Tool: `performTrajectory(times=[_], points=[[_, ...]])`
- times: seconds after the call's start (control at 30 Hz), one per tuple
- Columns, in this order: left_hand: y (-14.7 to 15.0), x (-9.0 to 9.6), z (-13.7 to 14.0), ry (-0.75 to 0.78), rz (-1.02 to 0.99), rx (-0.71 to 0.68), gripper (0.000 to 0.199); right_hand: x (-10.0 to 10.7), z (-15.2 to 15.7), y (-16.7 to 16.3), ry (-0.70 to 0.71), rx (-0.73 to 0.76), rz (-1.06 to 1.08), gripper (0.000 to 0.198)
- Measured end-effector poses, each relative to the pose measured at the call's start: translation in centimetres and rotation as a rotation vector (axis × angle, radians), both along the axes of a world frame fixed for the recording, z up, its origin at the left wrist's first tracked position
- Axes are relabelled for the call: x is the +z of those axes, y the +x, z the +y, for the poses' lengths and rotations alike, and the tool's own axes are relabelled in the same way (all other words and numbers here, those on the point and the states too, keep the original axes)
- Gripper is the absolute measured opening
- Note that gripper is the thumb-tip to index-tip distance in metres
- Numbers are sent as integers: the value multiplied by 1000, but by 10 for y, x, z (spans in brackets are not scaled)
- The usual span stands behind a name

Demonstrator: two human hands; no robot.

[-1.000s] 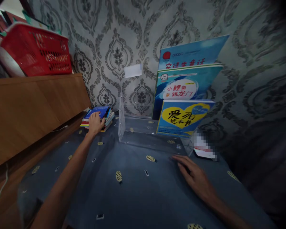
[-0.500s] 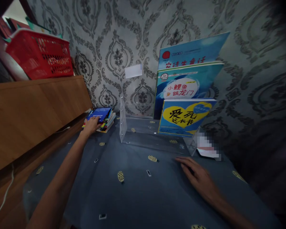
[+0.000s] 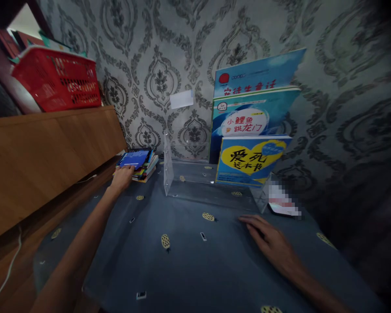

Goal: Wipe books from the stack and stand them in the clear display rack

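At the far left of the table, my left hand (image 3: 123, 177) has its fingers closed at the near edge of a blue book (image 3: 136, 158). This book lies on top of a stack of books (image 3: 147, 172); my thumb is hidden. My right hand (image 3: 267, 237) rests on the dark tablecloth, fingers stretched out and holding nothing. Beyond it stands a clear acrylic book rack (image 3: 195, 191). Upright in its right side are three picture books: a yellow and blue one (image 3: 252, 161) in front, a teal one (image 3: 247, 117) behind, and a taller blue one (image 3: 257, 71) at the back.
A dark blue tablecloth (image 3: 182, 269) with pineapple prints covers the table. To the left is a wooden cabinet (image 3: 52, 152) with a red basket (image 3: 58, 80) on it. A phone-like object (image 3: 282, 202), partly blurred out, lies right of the rack. Patterned wallpaper (image 3: 143, 74) rises behind.
My left hand has drawn slightly back from the blue book's top to its near edge, and the fingers have curled. My right hand stays in place. The view has shifted slightly.
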State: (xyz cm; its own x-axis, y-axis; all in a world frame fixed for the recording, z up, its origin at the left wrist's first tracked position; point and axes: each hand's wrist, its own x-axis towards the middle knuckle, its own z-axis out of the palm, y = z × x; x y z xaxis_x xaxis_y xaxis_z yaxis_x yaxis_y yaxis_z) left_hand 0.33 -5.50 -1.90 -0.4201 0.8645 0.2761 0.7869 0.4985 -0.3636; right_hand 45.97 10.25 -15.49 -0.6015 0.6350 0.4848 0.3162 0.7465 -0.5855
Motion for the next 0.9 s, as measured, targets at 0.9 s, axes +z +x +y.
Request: performTrajectory(times=[0.9], points=[[167,-43,-35,-348,-472,-238,34,-1,-2,0,-13,-13,-26,33]])
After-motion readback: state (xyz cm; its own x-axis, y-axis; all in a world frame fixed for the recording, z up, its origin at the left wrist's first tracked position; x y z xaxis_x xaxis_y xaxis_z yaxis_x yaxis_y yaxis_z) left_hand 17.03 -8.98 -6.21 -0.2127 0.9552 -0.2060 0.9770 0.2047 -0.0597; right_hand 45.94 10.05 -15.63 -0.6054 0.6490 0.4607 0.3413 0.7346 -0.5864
